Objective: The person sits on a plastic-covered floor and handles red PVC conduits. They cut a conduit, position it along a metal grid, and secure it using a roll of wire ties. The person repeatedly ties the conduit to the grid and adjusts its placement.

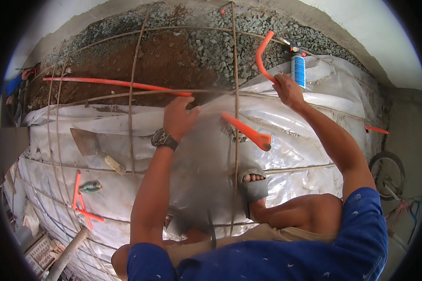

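Orange bent pipe [258, 57] is held in my right hand [289, 91], the fingers wrapped around its lower end, over the far edge of the plastic sheet [109, 124]. It bows left in one smooth arc, then straightens toward a tip above the grey stones [211, 51]. Its colour is bright and even. Print shows on the blue-and-white label of the canister [298, 72] just right of the pipe, though from here the lettering is too small for me to read. My left hand [178, 118], with a dark patterned watch [164, 139] on the wrist, is at the right end of a long orange pipe [112, 82] beyond the sheet's far edge; the thumb stands apart, and I cannot tell whether the fingers grip. Nearer me, a short orange piece [246, 129] has a flared, dark-mouthed end. A trowel [85, 142] lies toward the sheet's left edge.
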A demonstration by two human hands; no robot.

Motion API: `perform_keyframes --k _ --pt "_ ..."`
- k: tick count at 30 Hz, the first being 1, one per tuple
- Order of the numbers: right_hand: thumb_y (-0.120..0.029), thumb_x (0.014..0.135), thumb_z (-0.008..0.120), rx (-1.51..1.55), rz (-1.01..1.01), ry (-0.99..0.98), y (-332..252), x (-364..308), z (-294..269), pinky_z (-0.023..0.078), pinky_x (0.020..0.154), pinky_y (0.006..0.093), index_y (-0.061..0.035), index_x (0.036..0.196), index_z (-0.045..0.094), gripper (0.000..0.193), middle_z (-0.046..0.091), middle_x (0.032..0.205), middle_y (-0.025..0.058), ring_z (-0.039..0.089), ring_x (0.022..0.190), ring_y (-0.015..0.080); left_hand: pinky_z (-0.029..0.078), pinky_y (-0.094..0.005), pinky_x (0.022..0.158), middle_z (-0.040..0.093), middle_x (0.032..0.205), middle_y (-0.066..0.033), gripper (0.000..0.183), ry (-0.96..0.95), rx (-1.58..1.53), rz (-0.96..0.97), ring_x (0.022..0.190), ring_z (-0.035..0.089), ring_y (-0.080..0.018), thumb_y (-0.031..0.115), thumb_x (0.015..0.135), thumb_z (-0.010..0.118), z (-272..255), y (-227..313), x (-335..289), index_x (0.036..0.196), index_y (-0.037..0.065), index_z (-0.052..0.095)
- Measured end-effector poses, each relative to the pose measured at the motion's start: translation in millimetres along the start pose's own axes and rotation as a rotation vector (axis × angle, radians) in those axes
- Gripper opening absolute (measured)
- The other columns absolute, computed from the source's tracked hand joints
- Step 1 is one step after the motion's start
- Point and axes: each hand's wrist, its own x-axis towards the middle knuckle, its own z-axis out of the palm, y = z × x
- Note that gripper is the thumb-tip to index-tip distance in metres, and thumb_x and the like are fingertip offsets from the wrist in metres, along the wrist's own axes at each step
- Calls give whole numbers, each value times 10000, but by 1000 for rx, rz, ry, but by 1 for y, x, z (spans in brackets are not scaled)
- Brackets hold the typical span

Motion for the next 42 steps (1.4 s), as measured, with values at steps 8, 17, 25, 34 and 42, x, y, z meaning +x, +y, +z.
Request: perform_keyframes --k 8,17,25,34,42 --pt "-154 980 696 -244 -250 122 -82 14 -90 554 751 510 -131 1117 683 139 629 982 111 677 977 351 521 -492 1054 629 1413 -155 450 323 -14 291 1298 603 -384 242 910 814 -38 40 36 1313 76 702" --pt "-65 868 689 -431 -627 200 -263 53 -168 597 810 477 -92 1073 728 210 694 1028 111 711 1012 321 399 -569 1164 613 1382 -117 650 485 379 389 1409 523 -359 272 715 912 -87 66 31 1300 122 672" --pt "-136 982 695 174 -266 145 -192 67 -97 524 808 538 -68 1189 680 219 709 1032 210 689 980 466 509 -491 1049 638 1354 -149 437 163 473 462 1288 608 -353 272 838 818 -185 0 -24 1226 101 712" --pt "-151 992 674 76 -137 65 -32 24 27 476 770 602 -45 1092 550 192 688 965 274 661 938 540 602 -442 911 803 1156 -114 277 439 521 -366 997 767 -338 273 1023 652 -351 -197 -299 1225 139 785" --pt "-230 806 867 -199 -168 -494 21 43 42 536 909 582 -20 1143 611 472 728 1058 231 684 1055 490 601 -379 812 827 971 -123 266 1292 263 -1003 885 792 -256 264 988 676 -492 -283 -562 1091 65 820"
